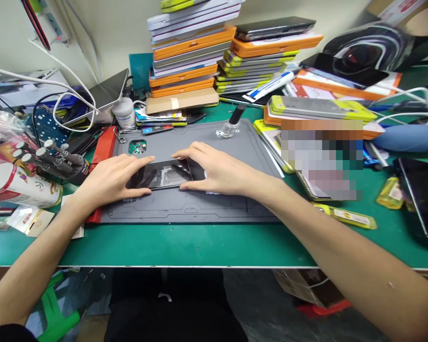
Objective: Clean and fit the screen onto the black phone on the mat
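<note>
A dark, glossy smartphone [167,175] lies sideways, low over the grey work mat [214,209], its screen reflecting light. My left hand [114,178] grips its left end, thumb along the near edge and fingers along the far edge. At the other end, my right hand [212,168] pinches the phone the same way. Whether the phone rests flat on the mat or is slightly raised, I cannot tell. Small metal parts sit in a green-bottomed recess [138,147] of the mat, beyond my left hand. A glass bottle with a black cap [231,124] stands on the mat beyond my right hand.
Stacks of orange, white and yellow-grey boxes [192,52] rise at the back. Screwdrivers [52,159] and a white tub [124,113] stand left, near a red strip [105,147]. A yellow tool [345,216] and a dark device [423,199] lie right on the green table [199,244].
</note>
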Tool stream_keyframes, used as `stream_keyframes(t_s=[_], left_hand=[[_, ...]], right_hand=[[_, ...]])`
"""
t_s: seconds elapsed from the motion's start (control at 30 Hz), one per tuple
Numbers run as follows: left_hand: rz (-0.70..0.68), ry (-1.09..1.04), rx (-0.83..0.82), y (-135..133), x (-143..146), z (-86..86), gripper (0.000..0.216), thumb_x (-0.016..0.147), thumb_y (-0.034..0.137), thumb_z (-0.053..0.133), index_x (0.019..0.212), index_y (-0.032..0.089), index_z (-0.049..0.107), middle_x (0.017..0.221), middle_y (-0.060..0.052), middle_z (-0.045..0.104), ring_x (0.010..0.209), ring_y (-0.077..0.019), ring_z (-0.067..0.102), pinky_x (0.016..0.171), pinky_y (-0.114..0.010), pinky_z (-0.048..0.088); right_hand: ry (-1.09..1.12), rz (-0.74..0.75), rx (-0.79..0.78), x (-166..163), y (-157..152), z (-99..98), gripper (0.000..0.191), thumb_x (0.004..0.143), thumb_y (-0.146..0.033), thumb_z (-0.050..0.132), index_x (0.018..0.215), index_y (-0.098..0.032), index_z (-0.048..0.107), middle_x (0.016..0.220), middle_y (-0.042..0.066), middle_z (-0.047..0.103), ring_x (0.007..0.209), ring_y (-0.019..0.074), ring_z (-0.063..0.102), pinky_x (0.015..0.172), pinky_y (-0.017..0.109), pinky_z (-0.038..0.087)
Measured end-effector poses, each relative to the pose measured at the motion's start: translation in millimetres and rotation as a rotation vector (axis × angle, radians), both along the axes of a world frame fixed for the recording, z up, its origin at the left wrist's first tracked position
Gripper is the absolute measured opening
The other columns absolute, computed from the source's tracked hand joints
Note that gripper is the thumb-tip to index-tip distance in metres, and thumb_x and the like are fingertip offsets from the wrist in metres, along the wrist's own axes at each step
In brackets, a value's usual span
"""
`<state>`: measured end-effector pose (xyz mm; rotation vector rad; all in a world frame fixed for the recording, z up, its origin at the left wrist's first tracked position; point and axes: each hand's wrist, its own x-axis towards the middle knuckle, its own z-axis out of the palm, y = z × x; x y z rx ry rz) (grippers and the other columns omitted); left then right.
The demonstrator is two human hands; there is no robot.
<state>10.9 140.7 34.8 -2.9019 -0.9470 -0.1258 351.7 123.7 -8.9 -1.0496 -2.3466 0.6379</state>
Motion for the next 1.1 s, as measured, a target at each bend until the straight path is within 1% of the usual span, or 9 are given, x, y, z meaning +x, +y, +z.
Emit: stream_keyframes(t_s=[0.13, 0.27, 0.4, 0.5, 0.6, 0.67, 0.9, 1.0, 1.1], left_hand=[[-0.012, 0.019, 0.009, -0.8, 0.5, 1.6, 0.074, 0.112, 0.069, 0.064, 0.171, 0.024, 0.056, 0.126, -0.013, 0.082, 0.113, -0.0315, 0.077, 0.099, -0.040, 0.059], [-0.037, 0.023, 0.019, -1.0, 1.1, 2.0, 0.073, 0.114, 0.066, 0.062, 0.171, 0.022, 0.055, 0.130, -0.014, 0.081, 0.115, -0.0321, 0.076, 0.099, -0.041, 0.058], [-0.002, 0.008, -0.004, -0.3, 0.6, 1.8, 0.078, 0.111, 0.071, 0.064, 0.173, 0.023, 0.053, 0.133, -0.014, 0.080, 0.116, -0.0325, 0.076, 0.100, -0.042, 0.059], [0.014, 0.017, -0.016, -0.6, 0.1, 2.9, 0.077, 0.112, 0.071, 0.063, 0.172, 0.024, 0.053, 0.134, -0.014, 0.081, 0.118, -0.0318, 0.076, 0.100, -0.040, 0.059], [-0.018, 0.024, 0.008, -1.6, -0.1, 4.1, 0.072, 0.113, 0.070, 0.061, 0.170, 0.024, 0.057, 0.130, -0.013, 0.082, 0.117, -0.0315, 0.078, 0.100, -0.040, 0.060], [-0.042, 0.014, 0.029, -2.0, -0.2, 4.3, 0.070, 0.114, 0.069, 0.059, 0.169, 0.024, 0.059, 0.131, -0.014, 0.082, 0.118, -0.0320, 0.078, 0.101, -0.041, 0.061], [-0.088, -0.038, 0.051, -1.7, -0.2, 3.2, 0.070, 0.115, 0.066, 0.061, 0.167, 0.020, 0.061, 0.130, -0.015, 0.082, 0.114, -0.0333, 0.080, 0.096, -0.043, 0.063], [-0.094, -0.027, 0.053, -2.0, 0.5, 2.8, 0.069, 0.115, 0.064, 0.061, 0.168, 0.019, 0.060, 0.134, -0.016, 0.081, 0.117, -0.0341, 0.079, 0.098, -0.044, 0.063], [-0.069, -0.025, 0.032, -1.6, 0.5, 2.8, 0.072, 0.115, 0.067, 0.060, 0.169, 0.020, 0.058, 0.139, -0.018, 0.080, 0.120, -0.0350, 0.079, 0.098, -0.045, 0.063]], right_hand=[[0.004, -0.001, -0.012, -0.2, 0.0, 1.3, 0.067, 0.096, -0.057, 0.085, 0.154, -0.027, 0.066, 0.143, 0.015, 0.069, 0.134, 0.0399, 0.067, 0.116, 0.058, 0.059], [-0.001, 0.005, -0.004, -0.1, -0.1, 1.2, 0.068, 0.097, -0.057, 0.085, 0.154, -0.024, 0.066, 0.143, 0.016, 0.069, 0.135, 0.0393, 0.067, 0.116, 0.057, 0.059], [-0.007, -0.009, -0.009, -0.6, -0.4, 0.7, 0.067, 0.097, -0.058, 0.085, 0.154, -0.027, 0.066, 0.143, 0.015, 0.069, 0.135, 0.0392, 0.067, 0.116, 0.058, 0.060], [-0.004, -0.003, -0.018, -1.0, 0.0, 0.7, 0.067, 0.097, -0.057, 0.084, 0.154, -0.028, 0.065, 0.145, 0.014, 0.068, 0.135, 0.0390, 0.068, 0.115, 0.058, 0.060], [-0.008, 0.003, -0.023, -0.5, 0.3, 1.2, 0.066, 0.097, -0.058, 0.084, 0.153, -0.028, 0.066, 0.144, 0.014, 0.068, 0.135, 0.0391, 0.068, 0.115, 0.058, 0.061], [-0.014, -0.003, -0.018, -0.1, 0.0, 1.7, 0.065, 0.098, -0.058, 0.084, 0.153, -0.027, 0.067, 0.144, 0.015, 0.068, 0.135, 0.0392, 0.068, 0.115, 0.058, 0.061], [-0.025, -0.001, -0.017, -0.6, -1.4, 4.1, 0.064, 0.098, -0.055, 0.083, 0.153, -0.025, 0.067, 0.144, 0.015, 0.067, 0.135, 0.0400, 0.067, 0.114, 0.059, 0.061], [-0.017, 0.001, -0.019, 0.2, -1.7, 3.8, 0.064, 0.099, -0.055, 0.083, 0.153, -0.026, 0.067, 0.144, 0.015, 0.067, 0.136, 0.0403, 0.067, 0.115, 0.060, 0.060], [-0.002, -0.001, -0.021, 1.1, -1.5, 2.9, 0.064, 0.098, -0.055, 0.084, 0.153, -0.028, 0.068, 0.144, 0.015, 0.067, 0.137, 0.0407, 0.066, 0.117, 0.060, 0.059]])
